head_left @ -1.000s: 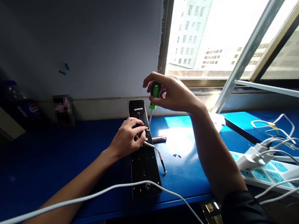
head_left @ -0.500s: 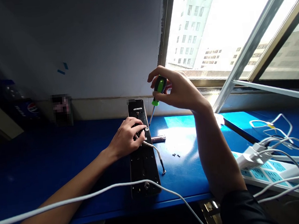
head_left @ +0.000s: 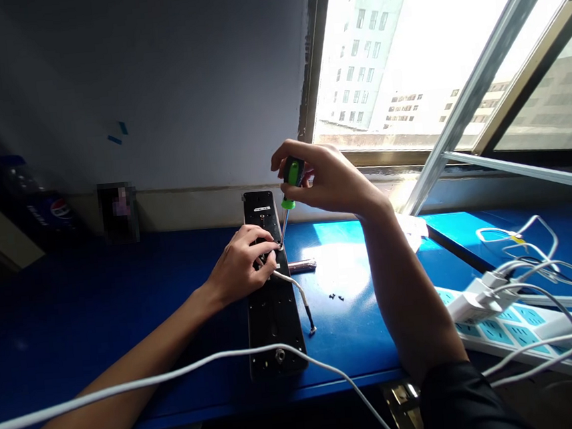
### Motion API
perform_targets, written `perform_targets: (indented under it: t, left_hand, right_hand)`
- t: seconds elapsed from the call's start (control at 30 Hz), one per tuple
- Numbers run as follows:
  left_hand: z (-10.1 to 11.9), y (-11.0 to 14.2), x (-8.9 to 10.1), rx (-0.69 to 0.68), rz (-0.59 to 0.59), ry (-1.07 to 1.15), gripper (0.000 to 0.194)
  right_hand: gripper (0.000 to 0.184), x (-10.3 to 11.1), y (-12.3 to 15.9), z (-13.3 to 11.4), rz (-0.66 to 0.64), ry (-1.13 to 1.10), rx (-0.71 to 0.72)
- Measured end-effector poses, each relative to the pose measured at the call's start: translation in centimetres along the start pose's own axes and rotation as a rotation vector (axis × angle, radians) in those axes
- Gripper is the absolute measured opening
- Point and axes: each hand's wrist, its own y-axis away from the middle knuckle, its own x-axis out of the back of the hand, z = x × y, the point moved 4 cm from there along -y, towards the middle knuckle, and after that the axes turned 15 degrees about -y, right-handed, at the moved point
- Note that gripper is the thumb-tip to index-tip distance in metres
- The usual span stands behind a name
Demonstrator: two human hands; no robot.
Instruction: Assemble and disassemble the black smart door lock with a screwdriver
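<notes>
- Black oblong device (head_left: 275, 315), one: flat on the blue tabletop (head_left: 176, 331), its long axis running away from me, far end near the wall (head_left: 179, 83); small holes and a white label on its upper face.
- My left hand (head_left: 243, 261), one: laid over the middle of the device from the left, fingers bent, thumb and index fingertip near its right edge; whether they pinch a part, I cannot tell.
- My right hand (head_left: 330, 180), one: raised above and to the right of the device, clamped on the screwdriver, apart from my left.
- Screwdriver (head_left: 292, 174), green and black handle, metal shank: tilted, tip down at the device's right edge, just beside my left index fingertip; its seating is too small to read.
- White lead (head_left: 292, 281), black-sleeved near its end: emerges by my left thumb, hangs over the right edge, connector on the tabletop.
- Copper-coloured rod-like piece (head_left: 303, 266): lying right of the device.
- Small black screws (head_left: 336, 297): loose, near the rod-like piece.
- White cable (head_left: 203, 360): strung across my left forearm and the device's near end.
- Power strip (head_left: 507, 335), white with pale blue sockets: far right, plugs fitted.
- Pepsi bottle (head_left: 55, 211): far left, in shadow.
</notes>
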Motion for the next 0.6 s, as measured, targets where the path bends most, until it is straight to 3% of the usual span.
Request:
perform_targets:
  t: [0.23,0.6]
  left_hand:
    - [0.08,-0.05,0.12,-0.01,-0.004,-0.016,0.024]
    - [0.01,-0.14,0.29,-0.057,-0.047,-0.099,0.026]
  right_hand:
    - [0.032,0.39,0.09,-0.32,0.035,-0.02,-0.041]
    - [0.028,0.13,0.04,-0.23,0.002,0.006,0.011]
